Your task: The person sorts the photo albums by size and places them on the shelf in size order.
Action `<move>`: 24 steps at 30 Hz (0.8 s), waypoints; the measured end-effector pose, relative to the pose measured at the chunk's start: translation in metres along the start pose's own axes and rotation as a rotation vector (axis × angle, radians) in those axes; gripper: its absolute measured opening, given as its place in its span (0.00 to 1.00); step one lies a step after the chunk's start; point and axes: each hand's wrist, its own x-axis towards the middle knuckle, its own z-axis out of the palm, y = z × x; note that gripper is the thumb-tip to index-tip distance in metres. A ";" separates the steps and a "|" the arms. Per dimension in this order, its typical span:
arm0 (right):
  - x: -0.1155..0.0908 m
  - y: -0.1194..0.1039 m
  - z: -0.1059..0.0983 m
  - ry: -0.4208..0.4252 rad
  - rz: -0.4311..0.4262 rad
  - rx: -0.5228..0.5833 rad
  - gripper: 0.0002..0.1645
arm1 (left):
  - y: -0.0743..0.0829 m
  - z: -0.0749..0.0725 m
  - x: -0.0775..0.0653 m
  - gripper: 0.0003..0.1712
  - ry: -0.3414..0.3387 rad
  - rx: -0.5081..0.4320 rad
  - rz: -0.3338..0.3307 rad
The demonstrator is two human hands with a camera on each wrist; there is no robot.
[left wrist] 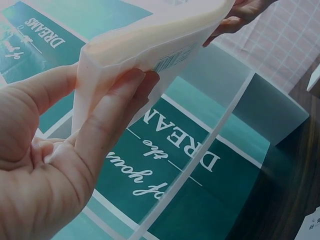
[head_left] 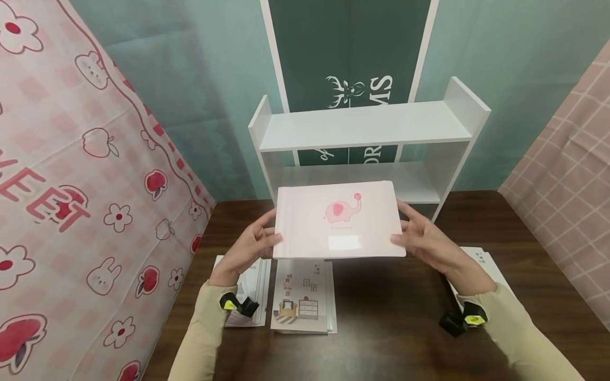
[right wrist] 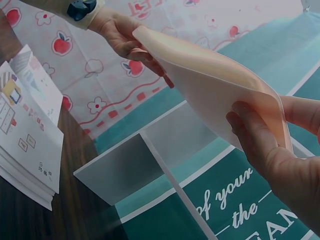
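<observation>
Both hands hold up a pink photo album with an elephant on its cover, in front of the white shelf. My left hand grips its left end, thumb on the cover and fingers beneath. At the right end my right hand pinches it the same way. In the left wrist view the fingers press the underside near a barcode. The right wrist view shows cream page edges and the fingers bent under the back cover.
A white two-tier shelf stands at the back of the dark wooden table. White booklets with printed drawings lie at front left, beside another stack. More white booklets lie under the right forearm. Patterned cloths hang around the table.
</observation>
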 end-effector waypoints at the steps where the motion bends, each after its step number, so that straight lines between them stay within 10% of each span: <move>1: 0.001 -0.001 0.000 0.003 -0.001 -0.001 0.50 | 0.001 0.000 0.001 0.38 0.003 0.002 0.004; 24: 0.009 -0.012 0.001 -0.021 -0.050 -0.020 0.48 | 0.013 0.003 0.006 0.35 0.063 0.017 0.039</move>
